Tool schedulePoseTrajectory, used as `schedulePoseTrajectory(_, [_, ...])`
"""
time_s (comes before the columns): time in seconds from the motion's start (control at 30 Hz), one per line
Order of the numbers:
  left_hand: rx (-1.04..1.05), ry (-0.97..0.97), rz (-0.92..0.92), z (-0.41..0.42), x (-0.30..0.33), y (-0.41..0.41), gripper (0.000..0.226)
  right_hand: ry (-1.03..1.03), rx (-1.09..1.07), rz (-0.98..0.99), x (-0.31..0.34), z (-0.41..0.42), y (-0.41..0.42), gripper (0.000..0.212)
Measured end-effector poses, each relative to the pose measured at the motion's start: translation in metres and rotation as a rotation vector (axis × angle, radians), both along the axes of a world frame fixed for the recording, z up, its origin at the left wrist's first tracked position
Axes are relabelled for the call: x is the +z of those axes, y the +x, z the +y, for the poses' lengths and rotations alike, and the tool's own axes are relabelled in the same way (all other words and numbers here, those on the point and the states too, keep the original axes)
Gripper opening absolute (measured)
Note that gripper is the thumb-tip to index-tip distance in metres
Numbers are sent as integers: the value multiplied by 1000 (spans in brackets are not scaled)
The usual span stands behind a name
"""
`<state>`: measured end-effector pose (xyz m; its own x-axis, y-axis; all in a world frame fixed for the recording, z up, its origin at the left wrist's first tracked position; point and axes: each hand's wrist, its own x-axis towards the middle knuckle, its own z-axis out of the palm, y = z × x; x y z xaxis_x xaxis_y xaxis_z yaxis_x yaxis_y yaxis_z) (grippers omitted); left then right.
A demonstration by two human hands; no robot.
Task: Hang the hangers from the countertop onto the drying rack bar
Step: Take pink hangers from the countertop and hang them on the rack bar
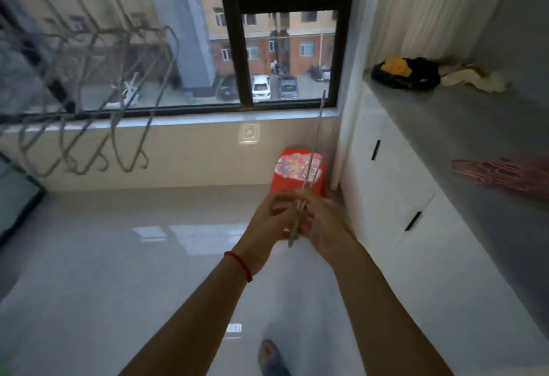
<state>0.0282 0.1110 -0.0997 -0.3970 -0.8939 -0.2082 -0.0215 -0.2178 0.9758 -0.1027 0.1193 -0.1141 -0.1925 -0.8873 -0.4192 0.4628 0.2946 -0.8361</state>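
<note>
Both hands meeting on a thin grey hanger (312, 164) — left hand (267, 227), right hand (320, 221), hung hangers (98, 102) upper left

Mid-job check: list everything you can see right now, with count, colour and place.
hangers on the rack: several, exact count blurred, grey wire, upper left before the window
held hanger: one, grey metal, seen edge-on, centre
countertop: one, grey, right side
pink hangers: a pile, count unclear, on the countertop near the right edge
black bag: one, with something yellow on it, far end of countertop
pale cloth: one, beside the bag
cabinet: white, black handles, under the countertop
red box: one, on the floor by the wall
window: black frame, ahead
left hand: touches the held hanger, red wrist string
right hand: grips the held hanger
</note>
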Motion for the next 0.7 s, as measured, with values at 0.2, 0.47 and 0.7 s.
schedulePoseTrajectory(0.2, [199, 270, 7, 67, -16, 147, 46, 157, 402, 5, -33, 45, 136, 39])
schedulePoseTrajectory(0.47, [632, 354, 74, 170, -33, 335, 59, 263, 883, 81, -40, 95, 332, 35])
schedulePoseTrajectory(0.7, [793, 248, 198, 227, -32, 473, 49, 145, 1092, 196, -23, 123, 496, 49])
